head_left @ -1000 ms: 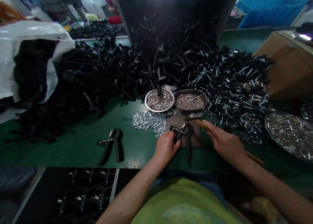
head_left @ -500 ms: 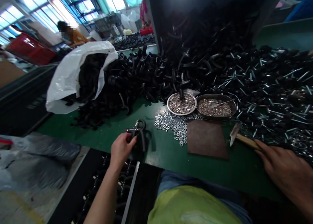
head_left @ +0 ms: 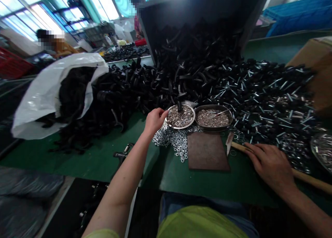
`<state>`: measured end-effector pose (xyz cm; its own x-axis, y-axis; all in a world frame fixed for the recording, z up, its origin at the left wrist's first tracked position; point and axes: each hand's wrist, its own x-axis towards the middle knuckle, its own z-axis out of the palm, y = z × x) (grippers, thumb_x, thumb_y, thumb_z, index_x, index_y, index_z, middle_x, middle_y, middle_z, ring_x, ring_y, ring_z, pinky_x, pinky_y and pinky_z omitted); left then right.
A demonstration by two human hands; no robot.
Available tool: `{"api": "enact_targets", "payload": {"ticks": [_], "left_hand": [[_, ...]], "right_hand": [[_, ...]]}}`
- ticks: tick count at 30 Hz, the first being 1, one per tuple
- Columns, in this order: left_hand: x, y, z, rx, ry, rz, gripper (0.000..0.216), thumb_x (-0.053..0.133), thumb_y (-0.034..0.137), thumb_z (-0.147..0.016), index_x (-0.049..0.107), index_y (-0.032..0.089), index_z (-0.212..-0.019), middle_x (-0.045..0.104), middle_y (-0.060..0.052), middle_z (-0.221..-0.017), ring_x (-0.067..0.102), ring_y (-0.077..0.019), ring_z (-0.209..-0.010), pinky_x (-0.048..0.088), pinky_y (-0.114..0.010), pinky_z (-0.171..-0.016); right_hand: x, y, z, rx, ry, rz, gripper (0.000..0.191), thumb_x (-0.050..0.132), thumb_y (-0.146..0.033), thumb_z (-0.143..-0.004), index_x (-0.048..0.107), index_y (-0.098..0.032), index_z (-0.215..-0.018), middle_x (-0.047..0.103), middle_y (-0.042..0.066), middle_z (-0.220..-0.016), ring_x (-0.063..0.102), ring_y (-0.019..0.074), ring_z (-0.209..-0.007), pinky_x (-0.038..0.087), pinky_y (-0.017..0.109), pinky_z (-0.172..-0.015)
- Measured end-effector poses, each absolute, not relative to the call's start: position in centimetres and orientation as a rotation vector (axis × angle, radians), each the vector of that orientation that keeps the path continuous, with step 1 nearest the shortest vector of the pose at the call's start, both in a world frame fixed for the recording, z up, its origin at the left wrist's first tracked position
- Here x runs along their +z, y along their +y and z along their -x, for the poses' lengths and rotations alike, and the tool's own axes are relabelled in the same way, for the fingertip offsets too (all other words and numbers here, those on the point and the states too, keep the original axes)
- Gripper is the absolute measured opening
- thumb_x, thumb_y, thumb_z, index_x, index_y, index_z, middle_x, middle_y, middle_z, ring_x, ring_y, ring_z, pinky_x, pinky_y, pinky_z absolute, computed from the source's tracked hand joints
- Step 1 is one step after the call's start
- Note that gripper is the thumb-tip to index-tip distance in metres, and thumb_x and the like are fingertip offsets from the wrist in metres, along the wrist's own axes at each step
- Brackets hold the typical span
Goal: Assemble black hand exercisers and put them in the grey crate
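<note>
My left hand (head_left: 155,121) is at the left rim of a round metal bowl (head_left: 192,123) full of small shiny metal pins and rings. Its fingers are drawn together at the rim; their tips and anything between them are hidden. My right hand (head_left: 272,163) lies closed over the wooden handle of a hammer (head_left: 240,147), whose head rests near a brown square pad (head_left: 209,151). Loose metal nuts or washers (head_left: 178,144) are scattered below the bowl. Partly behind my left forearm, a black part with a metal fitting (head_left: 123,154) lies on the green table (head_left: 166,177).
An oval tin (head_left: 215,128) of small metal pieces adjoins the bowl. Heaped black parts, some with metal rods (head_left: 259,89), cover the back and right. A white sack (head_left: 41,96) stands left, a cardboard box (head_left: 319,82) right. Another person (head_left: 61,46) is in the background.
My left hand has let go of the black part and moved up and right to the bowl. My right hand stays at the hammer. The whole view has turned to the right.
</note>
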<state>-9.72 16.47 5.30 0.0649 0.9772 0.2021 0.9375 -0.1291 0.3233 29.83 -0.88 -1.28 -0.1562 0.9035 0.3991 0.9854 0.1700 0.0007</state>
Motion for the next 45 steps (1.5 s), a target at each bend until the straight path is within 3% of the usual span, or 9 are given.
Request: {"api": "enact_targets", "payload": {"ticks": [6,10,13,17,25,30,37,41,45], "left_hand": [[4.7,23.8,2.5,0.44,2.047,-2.021,0.044,0.064,0.053,-0.069,0.062,0.014,-0.09,0.067,-0.014,-0.086,0.061,-0.0285,-0.085,0.043,-0.033,-0.07],[4.4,23.8,3.4,0.655,1.883,-1.685,0.045,0.075,0.044,-0.059,0.064,0.014,-0.091,0.067,-0.01,-0.083,0.062,-0.0242,-0.076,0.045,-0.03,-0.063],[4.9,21.1,5.0,0.908,1.537,-1.292,0.048,0.076,0.037,-0.059,0.064,0.012,-0.098,0.067,-0.01,-0.091,0.061,-0.0188,-0.071,0.046,-0.026,-0.057],[5.8,15.1,6.8,0.956,1.16,-0.959,0.038,0.075,0.025,-0.062,0.067,0.014,-0.097,0.068,-0.006,-0.09,0.062,-0.0151,-0.074,0.05,-0.025,-0.065],[3.8,5.3,11.2,1.061,1.31,-0.753,0.034,0.08,0.022,-0.057,0.066,0.018,-0.087,0.066,0.002,-0.085,0.06,-0.0098,-0.073,0.048,-0.016,-0.061],[1.7,2.4,13.4,1.12,1.427,-0.69,0.048,0.08,0.022,-0.053,0.06,0.018,-0.096,0.065,0.0,-0.081,0.061,-0.0132,-0.071,0.049,-0.024,-0.066],[0.0,2.1,13.5,0.974,1.798,-1.192,0.024,0.07,0.036,-0.066,0.061,0.016,-0.077,0.061,0.001,-0.07,0.056,-0.0138,-0.067,0.042,-0.024,-0.065],[-0.5,3.5,11.8,0.724,1.861,-1.553,0.025,0.059,0.037,-0.077,0.066,0.019,-0.093,0.068,-0.005,-0.088,0.062,-0.0196,-0.081,0.043,-0.028,-0.073],[-1.1,4.6,10.5,0.375,2.028,-1.909,0.018,0.051,0.025,-0.081,0.065,0.019,-0.091,0.068,-0.009,-0.096,0.061,-0.0235,-0.09,0.042,-0.029,-0.075]], "right_hand": [[1.0,0.7,-30.0,-0.285,-2.108,1.795,0.028,0.046,-0.03,-0.09,0.068,-0.016,-0.1,0.064,0.01,-0.091,0.054,0.0224,-0.088,0.043,0.036,-0.077],[2.2,2.9,-33.5,-0.281,-2.013,1.88,0.028,0.044,-0.029,-0.09,0.069,-0.016,-0.096,0.065,0.009,-0.089,0.053,0.0218,-0.087,0.043,0.035,-0.08],[2.7,5.7,-36.7,-0.288,-1.935,2.075,0.029,0.044,-0.029,-0.089,0.069,-0.016,-0.096,0.065,0.009,-0.092,0.052,0.0221,-0.09,0.042,0.035,-0.083],[3.0,9.4,-39.5,-0.23,-1.982,2.329,0.026,0.047,-0.026,-0.084,0.072,-0.019,-0.089,0.064,0.01,-0.091,0.052,0.0234,-0.091,0.041,0.035,-0.077],[2.3,12.4,-39.5,-0.133,-2.107,2.376,0.015,0.059,-0.018,-0.076,0.069,-0.016,-0.065,0.063,0.013,-0.088,0.051,0.0229,-0.09,0.036,0.041,-0.08],[2.6,13.2,-39.8,-0.02,-2.144,2.372,0.02,0.057,-0.009,-0.076,0.065,-0.01,-0.058,0.059,0.011,-0.077,0.05,0.0159,-0.082,0.031,0.037,-0.072],[3.3,12.3,-40.5,-0.009,-2.193,2.363,0.005,0.066,-0.014,-0.071,0.064,-0.014,-0.075,0.062,0.011,-0.084,0.048,0.015,-0.074,0.025,0.034,-0.063],[3.8,11.0,-39.6,0.135,-1.778,2.351,0.022,0.063,-0.032,-0.078,0.059,-0.013,-0.088,0.062,0.016,-0.092,0.05,0.0185,-0.076,0.031,0.035,-0.067],[4.4,10.4,-37.4,0.564,-1.256,1.962,0.027,0.06,-0.027,-0.081,0.055,-0.015,-0.104,0.063,0.01,-0.095,0.054,0.0145,-0.075,0.039,0.032,-0.073]]}}
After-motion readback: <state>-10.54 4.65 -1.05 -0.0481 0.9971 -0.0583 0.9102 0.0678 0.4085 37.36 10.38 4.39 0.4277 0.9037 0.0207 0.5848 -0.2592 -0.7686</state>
